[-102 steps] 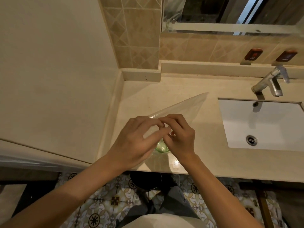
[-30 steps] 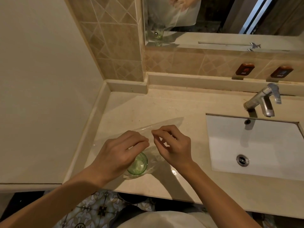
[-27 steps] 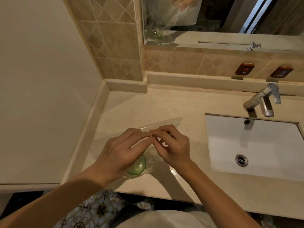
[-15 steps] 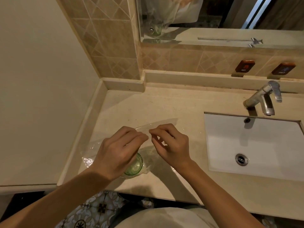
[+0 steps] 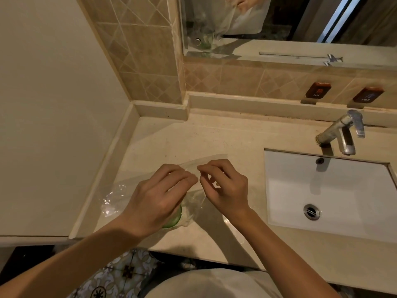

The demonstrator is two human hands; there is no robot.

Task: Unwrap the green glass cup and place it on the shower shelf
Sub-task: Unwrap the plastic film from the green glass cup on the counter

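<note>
The green glass cup [image 5: 176, 218] stands on the beige counter [image 5: 214, 136] near its front edge, mostly hidden under my left hand. A clear plastic wrapper [image 5: 120, 190] surrounds it and rises to a flat top edge. My left hand [image 5: 156, 196] and my right hand [image 5: 225, 188] are side by side above the cup, fingertips nearly meeting, each pinching the wrapper's upper edge. No shower shelf is in view.
A white sink basin [image 5: 330, 190] with a chrome faucet [image 5: 341, 134] lies to the right. A raised ledge [image 5: 257, 104] and tiled wall run behind the counter, with a mirror [image 5: 279, 22] above. A plain wall [image 5: 53, 115] borders the left.
The wrapper's top has dropped lower and its left side has spread and crumpled on the counter. My hands stay pinched at its edge, and the cup has shifted slightly left under my left hand.
</note>
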